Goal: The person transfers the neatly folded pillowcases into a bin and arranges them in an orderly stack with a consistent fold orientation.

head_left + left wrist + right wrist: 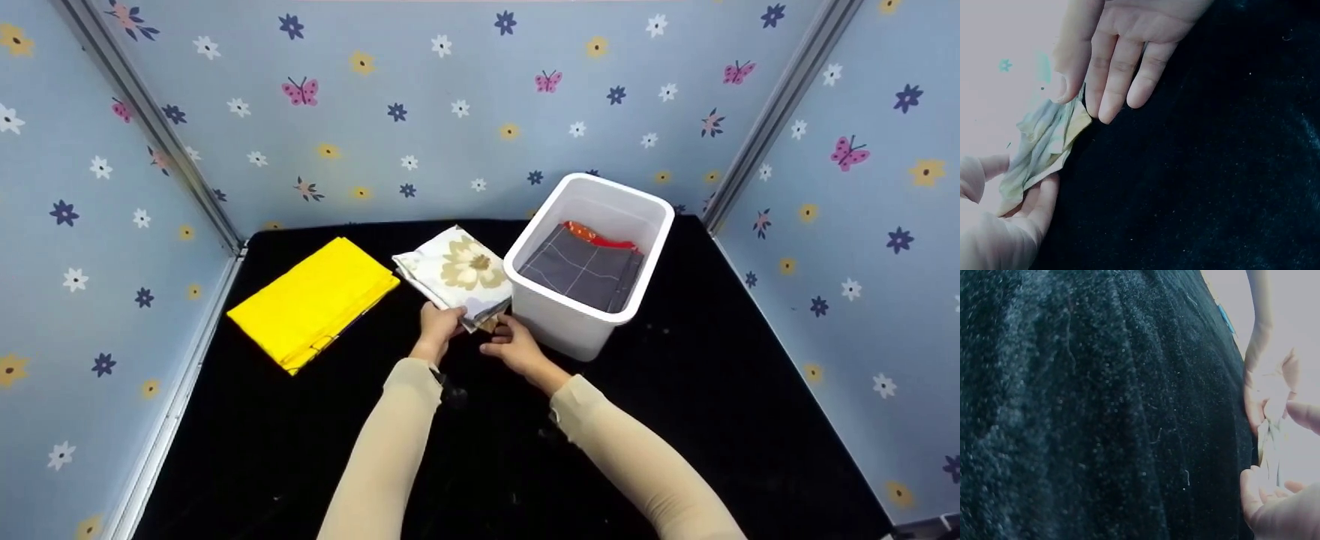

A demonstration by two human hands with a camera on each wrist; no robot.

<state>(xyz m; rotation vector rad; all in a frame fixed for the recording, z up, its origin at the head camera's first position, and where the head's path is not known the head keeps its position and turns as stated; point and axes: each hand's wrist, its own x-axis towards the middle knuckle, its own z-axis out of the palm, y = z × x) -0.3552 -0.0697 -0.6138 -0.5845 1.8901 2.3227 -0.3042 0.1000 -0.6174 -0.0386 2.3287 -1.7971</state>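
Observation:
A folded white cloth (469,266) with a large beige flower lies just left of the white bin in the head view. My left hand (439,330) pinches its near edge, thumb on top and fingers underneath. At the near right corner, my right hand (523,352) holds the cloth between thumb and fingers. Stacked, crumpled layers (1044,138) of the cloth's edge show between both hands in the left wrist view. In the right wrist view the cloth is washed out by glare.
The white bin (637,306) holds a folded dark grey checked cloth (577,266) and a red patterned cloth (596,236). Left of the hands lies a folded yellow cloth (315,300). Flowered walls (450,150) enclose the black-covered table (750,420) at the back and sides.

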